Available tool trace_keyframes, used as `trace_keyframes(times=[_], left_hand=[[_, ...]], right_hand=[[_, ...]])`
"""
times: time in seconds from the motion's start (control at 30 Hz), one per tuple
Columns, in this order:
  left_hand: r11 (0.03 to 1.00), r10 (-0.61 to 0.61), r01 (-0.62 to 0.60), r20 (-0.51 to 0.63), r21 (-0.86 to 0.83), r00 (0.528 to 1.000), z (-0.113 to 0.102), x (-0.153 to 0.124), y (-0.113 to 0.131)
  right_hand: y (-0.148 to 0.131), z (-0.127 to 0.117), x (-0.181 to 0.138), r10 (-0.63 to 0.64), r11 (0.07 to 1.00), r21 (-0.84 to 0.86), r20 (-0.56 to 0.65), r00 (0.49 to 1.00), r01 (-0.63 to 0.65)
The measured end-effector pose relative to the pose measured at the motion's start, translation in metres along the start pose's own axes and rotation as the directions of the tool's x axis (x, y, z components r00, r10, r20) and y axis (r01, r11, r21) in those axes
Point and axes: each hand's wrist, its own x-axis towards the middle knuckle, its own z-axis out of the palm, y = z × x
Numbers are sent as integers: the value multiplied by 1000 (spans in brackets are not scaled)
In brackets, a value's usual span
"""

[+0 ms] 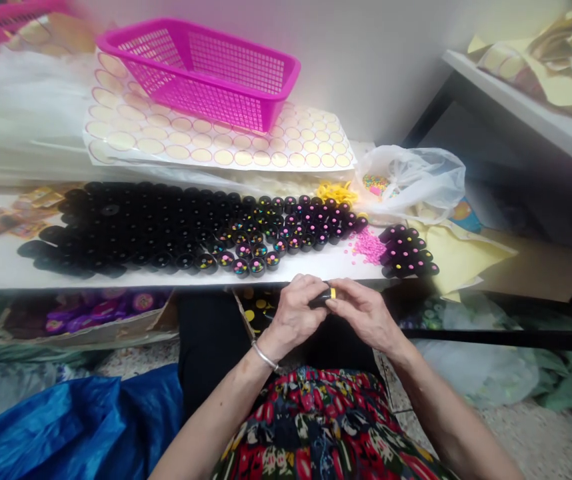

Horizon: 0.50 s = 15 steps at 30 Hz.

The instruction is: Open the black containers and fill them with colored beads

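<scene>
My left hand [297,310] is wrapped round a small black cylinder [321,299], held just off the table's front edge. A yellow ring or cap shows on the cylinder's right end, where the fingertips of my right hand [363,308] pinch it. Beyond my hands stand rows of black round cups [186,261]; the ones toward the right hold small coloured beads. A loose heap of pink beads [367,247] lies ahead of my right hand. Right of it sits a small cluster of black pieces [406,251] with pink or yellow dots on top.
A pink plastic basket [211,87] rests on sheets of round cream stickers [166,150] at the back. Yellow rings [337,192] lie beside a clear bag [426,180] with coloured beads. Under the table at left is a carton [156,320] with purple packs.
</scene>
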Motion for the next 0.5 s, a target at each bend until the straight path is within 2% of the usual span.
trace_keyframes(times=[0.1,0.17,0.27,0.33,0.4,0.5], left_hand=[[971,-117,107,-37,-215,992,-1,-4,0],[882,-228,216,23,-420,973,-3,-7,1],[601,-383,442,245,-666,891,-3,-11,3],[442,-452,551,355,-708,818,1,-13,5],[426,-524,582,336,-693,783,8,-13,8],[581,-609,548,125,-602,783,19,-14,16]], right_hand=[[1,0,-5,-73,997,-25,0,997,73],[2,0,-8,-122,992,-42,-25,992,121],[5,2,-12,-174,983,-63,-64,983,170],[6,4,-13,-210,974,-90,-39,977,206],[6,8,-15,-256,956,-146,2,967,254],[4,15,-20,-331,916,-242,-3,944,320]])
